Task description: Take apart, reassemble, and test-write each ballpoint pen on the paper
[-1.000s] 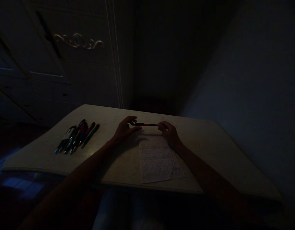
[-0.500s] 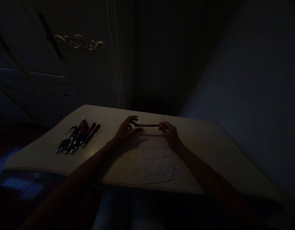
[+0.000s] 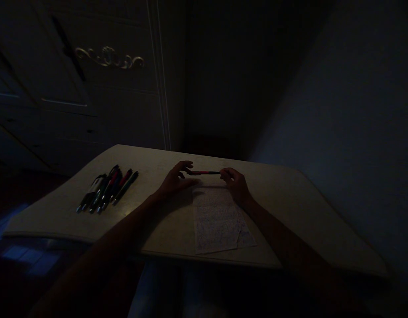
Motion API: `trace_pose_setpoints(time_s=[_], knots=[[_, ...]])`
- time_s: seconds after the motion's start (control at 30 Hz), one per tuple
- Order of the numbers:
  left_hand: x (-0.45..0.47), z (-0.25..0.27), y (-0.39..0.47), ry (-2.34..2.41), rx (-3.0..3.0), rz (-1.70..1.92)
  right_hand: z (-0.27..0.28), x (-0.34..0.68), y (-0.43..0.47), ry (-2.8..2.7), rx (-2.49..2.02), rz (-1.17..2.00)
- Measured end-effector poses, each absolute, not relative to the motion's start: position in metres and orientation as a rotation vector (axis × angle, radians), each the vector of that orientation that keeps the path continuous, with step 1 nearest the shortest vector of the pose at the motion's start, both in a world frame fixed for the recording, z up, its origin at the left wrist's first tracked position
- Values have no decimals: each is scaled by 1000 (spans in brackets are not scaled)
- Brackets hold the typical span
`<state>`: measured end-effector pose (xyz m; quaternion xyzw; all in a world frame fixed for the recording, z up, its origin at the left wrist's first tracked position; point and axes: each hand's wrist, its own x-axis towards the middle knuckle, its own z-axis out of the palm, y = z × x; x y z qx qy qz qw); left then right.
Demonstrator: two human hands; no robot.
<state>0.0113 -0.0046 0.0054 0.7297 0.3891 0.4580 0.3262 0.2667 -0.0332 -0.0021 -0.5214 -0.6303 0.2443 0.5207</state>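
A slim red and black pen (image 3: 206, 172) lies level between my hands, above the far end of the paper. My right hand (image 3: 236, 183) pinches its right end between thumb and fingers. At the pen's left end, my left hand (image 3: 176, 179) has its thumb and fingers spread apart, with a finger at or very near the tip; contact is hard to make out in the dim light. Below the pen, sheets of paper (image 3: 217, 221) covered in writing lie on the table, one partly over another.
On the left of the pale table (image 3: 167, 238) lies a loose pile of several pens (image 3: 107, 190). A dark cabinet (image 3: 124, 110) with ornate trim stands behind at the left. A wall (image 3: 349, 132) rises along the right side.
The pen has shifted very slightly to the right, together with my hands. My right hand keeps its pinch; papers and pen pile stay put.
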Motion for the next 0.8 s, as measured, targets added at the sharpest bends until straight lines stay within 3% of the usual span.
trace_pose_setpoints(time_s=[0.27, 0.57, 0.8], knots=[[12, 3, -3, 1075, 1874, 1056, -4, 268, -34, -1547, -1223, 583], [11, 5, -4, 1011, 1902, 1233, -3, 267, -34, -1528, -1245, 571], [12, 0, -2, 1135, 1926, 1106, -2, 266, -35, -1504, -1221, 545]])
